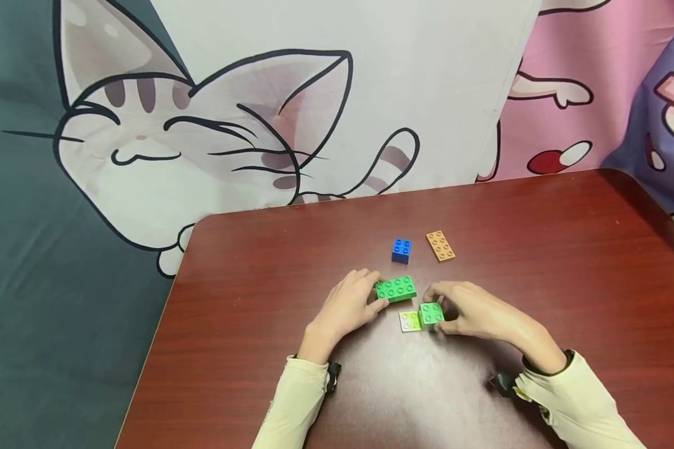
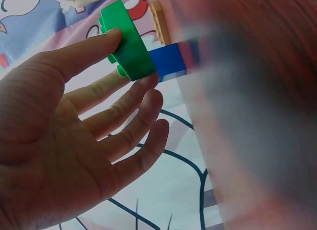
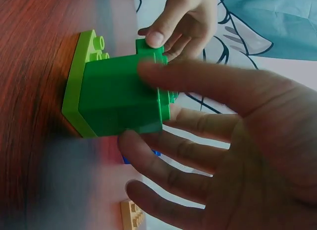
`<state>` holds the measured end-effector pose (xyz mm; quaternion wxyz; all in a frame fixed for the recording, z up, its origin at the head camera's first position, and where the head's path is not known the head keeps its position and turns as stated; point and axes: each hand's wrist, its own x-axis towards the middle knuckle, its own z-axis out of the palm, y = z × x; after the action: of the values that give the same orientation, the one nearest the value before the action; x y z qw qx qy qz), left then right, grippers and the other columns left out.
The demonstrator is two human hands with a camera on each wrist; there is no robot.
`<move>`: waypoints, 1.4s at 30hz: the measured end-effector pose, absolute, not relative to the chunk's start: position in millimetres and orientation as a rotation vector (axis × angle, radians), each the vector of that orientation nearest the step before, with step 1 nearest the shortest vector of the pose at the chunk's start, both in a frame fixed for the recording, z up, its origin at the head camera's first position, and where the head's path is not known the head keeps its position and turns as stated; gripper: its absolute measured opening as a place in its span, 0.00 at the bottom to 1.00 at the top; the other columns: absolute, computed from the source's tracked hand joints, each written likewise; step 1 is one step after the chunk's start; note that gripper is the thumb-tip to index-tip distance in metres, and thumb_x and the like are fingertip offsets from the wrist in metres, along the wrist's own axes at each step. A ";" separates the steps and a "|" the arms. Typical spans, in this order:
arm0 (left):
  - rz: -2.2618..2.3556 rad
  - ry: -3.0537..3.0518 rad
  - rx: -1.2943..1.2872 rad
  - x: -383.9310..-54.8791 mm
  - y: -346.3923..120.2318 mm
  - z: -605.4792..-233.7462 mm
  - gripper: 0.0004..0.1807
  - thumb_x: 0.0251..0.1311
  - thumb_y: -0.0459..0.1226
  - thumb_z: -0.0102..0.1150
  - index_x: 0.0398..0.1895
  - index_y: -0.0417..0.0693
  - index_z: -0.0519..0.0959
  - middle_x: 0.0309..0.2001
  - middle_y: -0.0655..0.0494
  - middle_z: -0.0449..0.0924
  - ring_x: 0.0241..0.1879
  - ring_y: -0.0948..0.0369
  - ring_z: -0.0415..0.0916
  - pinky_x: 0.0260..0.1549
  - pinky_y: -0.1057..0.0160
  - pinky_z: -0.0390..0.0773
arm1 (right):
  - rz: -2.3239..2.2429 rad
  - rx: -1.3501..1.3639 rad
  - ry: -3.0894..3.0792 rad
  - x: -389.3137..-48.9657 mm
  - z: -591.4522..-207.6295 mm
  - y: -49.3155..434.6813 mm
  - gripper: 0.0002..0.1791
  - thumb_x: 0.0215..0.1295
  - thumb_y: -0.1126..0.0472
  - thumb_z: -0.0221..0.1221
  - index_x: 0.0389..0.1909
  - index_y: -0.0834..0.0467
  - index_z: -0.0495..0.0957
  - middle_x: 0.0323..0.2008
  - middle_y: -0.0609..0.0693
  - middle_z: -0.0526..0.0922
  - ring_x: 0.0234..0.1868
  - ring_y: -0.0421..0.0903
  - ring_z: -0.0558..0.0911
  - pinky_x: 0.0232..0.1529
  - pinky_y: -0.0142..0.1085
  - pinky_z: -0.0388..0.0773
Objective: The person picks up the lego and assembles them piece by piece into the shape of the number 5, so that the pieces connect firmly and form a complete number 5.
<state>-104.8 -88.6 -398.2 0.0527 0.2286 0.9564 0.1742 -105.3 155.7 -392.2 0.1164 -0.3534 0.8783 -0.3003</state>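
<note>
My left hand (image 1: 345, 305) pinches a long green toy brick (image 1: 395, 288) by its left end, between thumb and fingertips. In the left wrist view the green brick's studs face the palm side, and the outer fingers are loosely bent beside it. My right hand (image 1: 477, 308) has its thumb and fingertips on opposite sides of a square green brick (image 1: 431, 313). That square brick stands on the right half of a lime-green plate (image 1: 409, 321), whose left studs show bare. In the right wrist view the square brick (image 3: 119, 93) sits flush against the lime plate (image 3: 74, 88).
Beyond the hands, a blue square brick (image 1: 401, 251) and a tan studded plate (image 1: 440, 246) lie on the dark red-brown table (image 1: 247, 280). A cloth with a cartoon cat (image 1: 202, 137) hangs behind the table's far edge.
</note>
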 end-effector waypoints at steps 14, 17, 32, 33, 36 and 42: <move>0.527 2.924 0.910 -94.3 -76.9 -375.4 0.18 0.56 0.46 0.63 0.46 0.48 0.75 0.38 0.59 0.74 0.37 0.63 0.66 0.34 0.66 0.71 | -1.010 -1.112 2.778 -107.6 -383.1 164.7 0.20 0.52 0.62 0.68 0.46 0.60 0.76 0.39 0.50 0.81 0.37 0.42 0.80 0.37 0.44 0.78; 0.530 2.910 0.956 -91.2 -75.6 -374.9 0.17 0.56 0.46 0.63 0.44 0.48 0.75 0.35 0.59 0.73 0.36 0.63 0.66 0.33 0.67 0.70 | -0.998 -1.149 2.770 -107.3 -383.8 165.8 0.18 0.50 0.64 0.68 0.44 0.59 0.78 0.38 0.47 0.82 0.35 0.39 0.80 0.36 0.43 0.78; 0.558 2.800 0.983 -90.8 -70.6 -381.1 0.18 0.56 0.47 0.63 0.47 0.51 0.78 0.41 0.62 0.77 0.42 0.65 0.71 0.40 0.66 0.73 | -1.024 -1.144 2.622 -105.4 -384.0 172.0 0.12 0.57 0.58 0.65 0.41 0.56 0.79 0.33 0.38 0.80 0.33 0.34 0.78 0.32 0.37 0.78; 0.559 2.797 0.985 -90.9 -70.6 -381.4 0.17 0.56 0.47 0.64 0.47 0.51 0.78 0.41 0.62 0.77 0.41 0.65 0.71 0.40 0.66 0.73 | -1.016 -1.152 2.622 -105.6 -384.3 171.7 0.12 0.56 0.58 0.65 0.40 0.56 0.79 0.33 0.38 0.80 0.33 0.35 0.78 0.32 0.37 0.78; 0.563 2.786 0.985 -90.9 -70.1 -382.2 0.18 0.55 0.47 0.64 0.47 0.51 0.78 0.40 0.62 0.76 0.41 0.66 0.71 0.41 0.66 0.72 | -0.996 -1.172 2.628 -105.5 -384.2 171.2 0.11 0.55 0.60 0.66 0.39 0.55 0.79 0.33 0.39 0.80 0.33 0.35 0.78 0.32 0.37 0.78; 0.599 2.750 0.977 -91.2 -68.5 -382.8 0.18 0.54 0.46 0.65 0.46 0.52 0.77 0.38 0.64 0.75 0.39 0.67 0.70 0.42 0.68 0.71 | -0.989 -1.205 2.639 -104.4 -383.0 171.6 0.10 0.53 0.61 0.67 0.37 0.54 0.79 0.33 0.38 0.79 0.31 0.37 0.78 0.32 0.37 0.78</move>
<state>-91.2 -68.5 -382.8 0.0813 0.3267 0.9200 0.2005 -104.4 171.6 -383.0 0.0382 -0.3928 0.8604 -0.3225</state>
